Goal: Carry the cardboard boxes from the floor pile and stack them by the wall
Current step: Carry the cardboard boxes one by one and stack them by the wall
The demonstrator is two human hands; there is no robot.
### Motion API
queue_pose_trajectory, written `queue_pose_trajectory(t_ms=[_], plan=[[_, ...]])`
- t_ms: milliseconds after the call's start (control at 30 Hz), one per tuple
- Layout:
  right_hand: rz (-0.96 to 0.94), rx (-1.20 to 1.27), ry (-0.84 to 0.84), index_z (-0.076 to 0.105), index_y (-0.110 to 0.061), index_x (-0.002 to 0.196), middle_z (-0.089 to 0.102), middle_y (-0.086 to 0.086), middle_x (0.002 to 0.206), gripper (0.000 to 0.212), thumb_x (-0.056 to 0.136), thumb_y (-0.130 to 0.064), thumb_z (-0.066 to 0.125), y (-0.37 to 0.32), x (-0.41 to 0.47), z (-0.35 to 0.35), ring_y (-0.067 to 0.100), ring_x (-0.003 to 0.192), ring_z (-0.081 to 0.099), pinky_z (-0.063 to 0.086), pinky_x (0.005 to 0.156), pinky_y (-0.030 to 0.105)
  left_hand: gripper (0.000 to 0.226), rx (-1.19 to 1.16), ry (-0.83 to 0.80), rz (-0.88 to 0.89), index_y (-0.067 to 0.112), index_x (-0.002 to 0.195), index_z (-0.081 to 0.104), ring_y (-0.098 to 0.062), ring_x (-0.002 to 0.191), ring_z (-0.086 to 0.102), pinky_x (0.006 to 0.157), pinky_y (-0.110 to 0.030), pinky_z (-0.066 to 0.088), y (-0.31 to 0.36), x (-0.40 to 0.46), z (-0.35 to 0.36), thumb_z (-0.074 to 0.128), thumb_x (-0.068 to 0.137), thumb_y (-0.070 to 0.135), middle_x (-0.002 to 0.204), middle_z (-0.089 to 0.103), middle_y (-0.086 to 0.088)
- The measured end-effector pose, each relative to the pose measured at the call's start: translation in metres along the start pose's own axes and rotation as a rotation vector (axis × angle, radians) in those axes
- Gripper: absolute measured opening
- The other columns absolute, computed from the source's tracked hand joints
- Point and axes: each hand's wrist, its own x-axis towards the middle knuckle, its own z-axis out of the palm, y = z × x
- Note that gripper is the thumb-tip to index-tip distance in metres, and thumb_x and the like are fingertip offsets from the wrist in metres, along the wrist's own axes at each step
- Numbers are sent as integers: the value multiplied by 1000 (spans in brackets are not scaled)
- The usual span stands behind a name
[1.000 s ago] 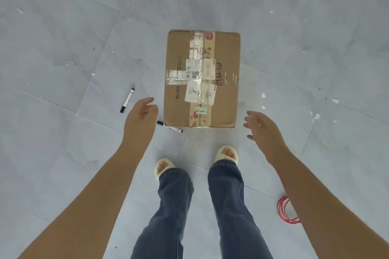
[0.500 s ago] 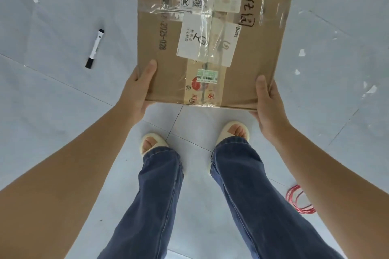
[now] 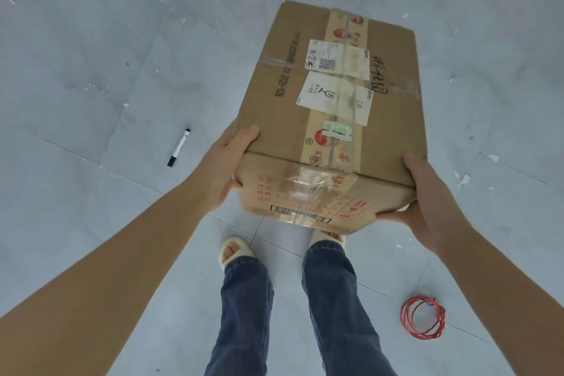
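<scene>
A brown cardboard box, long and rectangular, is held up off the floor between both hands, in front of the person and above their feet. Its top face is smooth corrugated board crossed by a lengthwise strip of printed tan tape and a band of glossy clear tape, with two white paper labels stuck near the middle and a small green sticker below them (some handwriting runs along the right of the labels, too small to read). The near end face shows red printing and a barcode strip, under more crinkled clear tape. The left hand grips the box's near left corner, thumb lying on the top face and the rest of the hand against the side. The right hand grips the near right corner, thumb up along the edge and fingers curled beneath the bottom. The floor is pale grey tile with thin joints and scattered white flecks. A black-and-white marker pen lies on it to the left, well apart from the box. A loose coil of thin red wire lies on the floor at lower right. Blue jeans and cream open-toed slippers show below the box.
</scene>
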Motion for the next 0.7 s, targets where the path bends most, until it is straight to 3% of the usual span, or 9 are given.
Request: queue_pose_trajectory(t_ms=[167,333,467,567,700], plan=[[-84,62,11,59,-36,119,68,-12,109,26,95,-41,52,-35,-108,-3,16,103,65,59,65,49,36,-2,30,70,43,129,48,2,93,65,68,-36,48,49,-100,1,49,93,45,106,67,26],[-168,-20,-67,54,-37,125,69,-15,106,31,95,-43,50,-81,-211,2,13,99,66,59,66,46,38,-25,60,145,51,118,53,2,94,65,70,-41,51,81,-211,-10,54,80,55,108,67,25],[-225,-117,-145,52,-40,127,68,-17,106,33,94,-45,51,-102,-274,8,10,101,64,57,80,54,43,-86,135,172,48,116,55,-5,103,64,80,-51,53,79,-287,-21,55,74,60,109,67,22],[-256,-188,-208,53,-44,123,68,-19,104,28,94,-45,51,-110,-309,9,9,103,62,57,79,53,35,-154,196,198,46,114,56,-5,96,66,72,-48,56,68,-335,-19,55,81,56,103,69,22],[-288,-307,-273,50,-41,125,61,-15,115,31,94,-45,51,-117,-335,-1,9,106,56,57,78,56,30,-220,297,233,45,119,54,-6,102,62,66,-45,57,49,-386,-3,49,90,51,104,67,23]])
